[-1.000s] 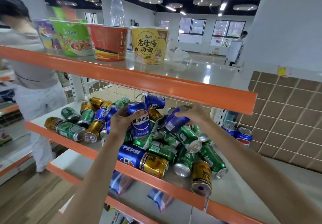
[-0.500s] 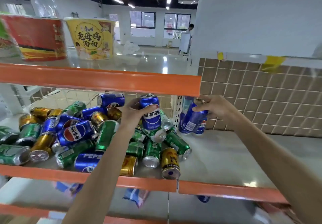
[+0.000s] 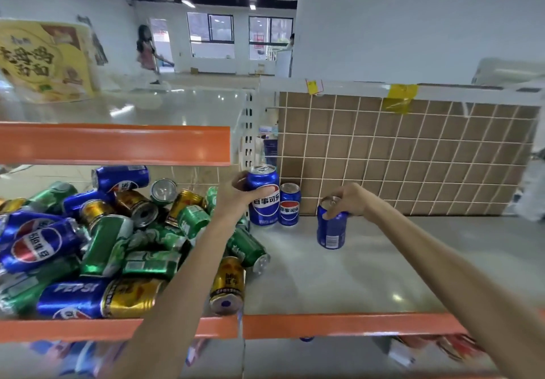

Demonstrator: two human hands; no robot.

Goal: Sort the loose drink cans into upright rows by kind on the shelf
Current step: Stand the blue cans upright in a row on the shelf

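Note:
A heap of loose cans (image 3: 124, 243), blue Pepsi, green and gold, lies on the left half of the grey shelf (image 3: 368, 275). My left hand (image 3: 236, 194) grips an upright blue Pepsi can (image 3: 264, 201) at the heap's right edge. Just right of it, one Pepsi can (image 3: 289, 205) stands upright against the brown tiled back panel. Further right, my right hand (image 3: 345, 200) holds a third Pepsi can (image 3: 331, 228) by its top rim, upright on or just above the shelf.
An orange-edged upper shelf (image 3: 115, 144) overhangs the heap and carries a yellow noodle cup (image 3: 44, 60). The brown tiled panel (image 3: 413, 157) backs the right half. An orange lip (image 3: 339, 324) runs along the shelf front. A gold can (image 3: 227, 284) lies near that lip. People stand far behind.
The view has swung right. Both hands carried their Pepsi cans rightward off the heap; the right hand's can went from the back corner to the open shelf, upright.

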